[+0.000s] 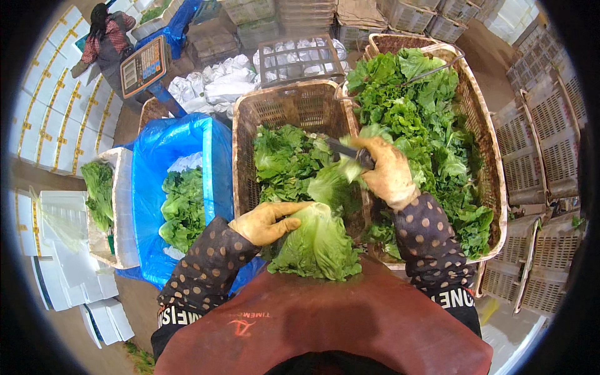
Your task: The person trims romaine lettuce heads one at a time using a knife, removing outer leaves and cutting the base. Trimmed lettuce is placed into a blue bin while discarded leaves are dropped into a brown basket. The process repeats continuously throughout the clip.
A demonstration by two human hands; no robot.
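Observation:
A head of leafy lettuce [318, 243] lies against the front of my red-brown apron [323, 318]. My left hand [267, 222], in a yellowish glove, grips it near its stem end. My right hand [389, 171], gloved too, is closed around the dark handle of a knife [344, 149], whose blade points left. Blurred pale leaves hang beside the knife and my right fingers. Beneath both hands stands a brown plastic crate [243, 154] with loose lettuce leaves [290, 154] inside. To the right, a larger crate [497, 201] is heaped with lettuce [417, 112].
At left, a foam box lined with blue plastic [145, 197] holds lettuce. Behind it rises a digital scale [144, 65]. White wrapped bundles [220, 84] lie beyond the crates. A person [108, 42] stands at upper left near stacked foam boxes [61, 108]. Crates [548, 136] line the right.

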